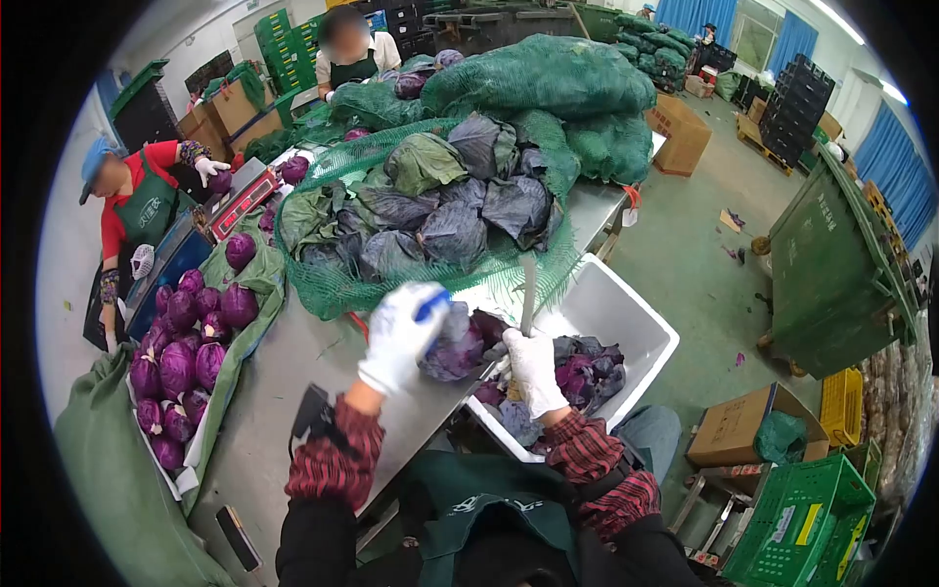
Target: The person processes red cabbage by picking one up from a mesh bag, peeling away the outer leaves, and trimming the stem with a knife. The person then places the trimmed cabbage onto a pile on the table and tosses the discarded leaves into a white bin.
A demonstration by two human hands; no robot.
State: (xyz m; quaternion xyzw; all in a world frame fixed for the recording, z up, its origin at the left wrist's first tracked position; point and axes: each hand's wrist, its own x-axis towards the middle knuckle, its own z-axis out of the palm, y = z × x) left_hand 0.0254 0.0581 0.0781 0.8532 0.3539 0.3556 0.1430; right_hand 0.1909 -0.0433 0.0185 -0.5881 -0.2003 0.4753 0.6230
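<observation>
1. The left hand point(401, 335), in a white glove, is closed around a round purple cabbage point(458, 344), which is held at 12 o'clock over the edge of the grey metal surface point(293, 391).
2. The right hand point(533, 370), also gloved, is wrapped around a long steel knife point(528, 289), blade pointing up, just beside the cabbage at its 3 o'clock.
3. A white plastic tub point(636, 323) of purple leaf trimmings is seen at 1 o'clock.
4. A green net sack point(430, 210) of untrimmed cabbages is set further off at 12 o'clock, and trimmed purple heads point(181, 357) are piled at 10 o'clock.

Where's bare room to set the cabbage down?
Bare steel table between the tray of trimmed cabbages and the left hand holding a cabbage. The white bin is free at its far end. Crowded: the netted cabbage pile behind, trimmings by the right hand.
</observation>
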